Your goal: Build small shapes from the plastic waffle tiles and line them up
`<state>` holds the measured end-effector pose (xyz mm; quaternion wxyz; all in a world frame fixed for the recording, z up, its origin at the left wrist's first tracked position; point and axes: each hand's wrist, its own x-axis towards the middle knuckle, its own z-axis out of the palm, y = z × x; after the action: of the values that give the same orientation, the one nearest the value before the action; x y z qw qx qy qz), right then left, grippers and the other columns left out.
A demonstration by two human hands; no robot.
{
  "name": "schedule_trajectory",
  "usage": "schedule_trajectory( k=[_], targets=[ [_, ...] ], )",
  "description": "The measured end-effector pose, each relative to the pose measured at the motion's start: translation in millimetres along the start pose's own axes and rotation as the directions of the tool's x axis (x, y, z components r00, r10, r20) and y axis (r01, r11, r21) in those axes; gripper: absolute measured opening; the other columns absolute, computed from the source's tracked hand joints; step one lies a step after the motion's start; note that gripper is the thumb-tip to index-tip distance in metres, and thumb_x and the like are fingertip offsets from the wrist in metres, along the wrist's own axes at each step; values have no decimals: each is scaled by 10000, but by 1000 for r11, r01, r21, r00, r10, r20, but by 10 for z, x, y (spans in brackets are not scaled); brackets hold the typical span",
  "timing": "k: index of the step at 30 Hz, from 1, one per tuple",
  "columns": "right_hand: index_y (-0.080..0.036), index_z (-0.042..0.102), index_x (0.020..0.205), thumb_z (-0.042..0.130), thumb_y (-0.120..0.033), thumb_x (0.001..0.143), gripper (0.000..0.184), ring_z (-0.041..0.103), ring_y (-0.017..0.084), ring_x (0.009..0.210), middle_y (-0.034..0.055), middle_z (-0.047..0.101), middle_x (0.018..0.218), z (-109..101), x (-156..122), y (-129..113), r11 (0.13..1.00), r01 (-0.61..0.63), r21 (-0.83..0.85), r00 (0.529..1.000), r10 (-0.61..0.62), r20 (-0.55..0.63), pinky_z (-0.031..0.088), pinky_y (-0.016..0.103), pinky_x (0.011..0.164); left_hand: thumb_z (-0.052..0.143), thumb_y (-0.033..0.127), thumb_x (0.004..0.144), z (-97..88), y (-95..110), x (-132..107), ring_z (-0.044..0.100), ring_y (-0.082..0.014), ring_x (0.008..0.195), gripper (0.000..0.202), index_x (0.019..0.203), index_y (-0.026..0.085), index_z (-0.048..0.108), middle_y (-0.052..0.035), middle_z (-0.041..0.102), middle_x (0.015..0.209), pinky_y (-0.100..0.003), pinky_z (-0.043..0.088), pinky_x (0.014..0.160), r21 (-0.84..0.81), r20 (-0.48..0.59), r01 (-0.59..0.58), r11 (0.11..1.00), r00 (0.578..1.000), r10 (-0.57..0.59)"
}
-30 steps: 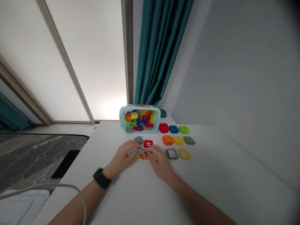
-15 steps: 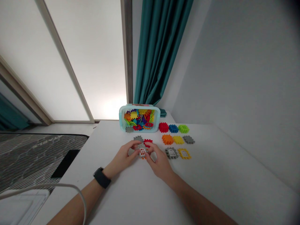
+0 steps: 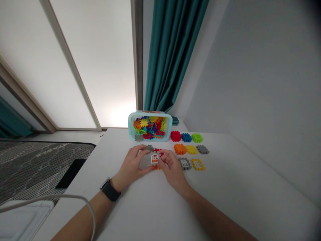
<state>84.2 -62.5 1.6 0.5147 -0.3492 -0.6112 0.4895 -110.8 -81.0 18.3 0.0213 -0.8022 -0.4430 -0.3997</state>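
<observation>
Between my hands, a white window-frame piece (image 3: 154,159) stands over an orange interlocking block (image 3: 156,167). My left hand (image 3: 132,164) grips its left side, and a grey block (image 3: 144,162) lies against that palm. My right hand (image 3: 172,165) pinches its right side. Just beyond my fingers are a grey gear-edged block (image 3: 149,148) and a red block (image 3: 157,150), partly hidden by my hands. A black watch (image 3: 109,190) is on my left wrist.
A pale turquoise bin (image 3: 129,129) full of colourful blocks stands on the white table (image 3: 225,187). To its right are rows of red (image 3: 176,136), blue (image 3: 186,137), green (image 3: 197,137), orange (image 3: 180,149), yellow (image 3: 191,149) and grey (image 3: 202,149) blocks, plus windowed grey (image 3: 185,163) and yellow (image 3: 198,164) blocks.
The white window piece has turned to face me and now sits over the orange block. My hands have closed in around it, and the red block is more covered.
</observation>
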Motion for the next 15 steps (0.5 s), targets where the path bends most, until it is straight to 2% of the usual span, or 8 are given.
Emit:
schedule_trajectory(
  k=[3,5,8,11,15],
  targets=[
    [-240,557,1160,604,-276,906,261,650,175,749,-19,656,774,-32,-8,-10,995,41,-88,999,-39,25,524,323,752,819,309,776,-3,-55,-11,581,-308,1165,509,1228,226,602,-138,567,1275,-491,528,985,-9,5,-15,1000,1000,15],
    [-243,574,1188,576,-244,924,264,663,197,847,25,688,900,-95,4,-35,964,133,-231,991,-122,62,535,361,816,792,343,815,-11,-89,-18,571,-308,1180,478,1239,229,605,-143,548,1291,-503,525,993,-16,6,-7,1000,1000,7],
    [-258,640,1166,561,-194,926,261,625,256,1095,92,679,1147,-230,49,-96,807,360,-468,933,-302,198,502,454,980,742,377,867,-29,-125,-25,561,-304,1192,437,1256,232,606,-149,518,1323,-523,520,1005,-33,5,33,999,999,-33],
    [-276,653,1198,550,-165,929,308,572,276,1224,101,649,1268,-337,96,-143,657,496,-567,868,-388,310,454,503,1073,731,391,877,-41,-146,-32,550,-295,1212,443,1278,249,605,-140,502,1343,-527,512,1028,-72,9,52,996,999,-52],
    [-292,642,1249,570,-176,934,344,562,277,1258,95,627,1334,-366,109,-134,599,558,-575,830,-405,384,458,510,1087,743,398,868,-32,-156,-40,539,-298,1235,457,1285,263,615,-137,506,1345,-526,511,1036,-119,24,47,992,999,-44]
  ],
)
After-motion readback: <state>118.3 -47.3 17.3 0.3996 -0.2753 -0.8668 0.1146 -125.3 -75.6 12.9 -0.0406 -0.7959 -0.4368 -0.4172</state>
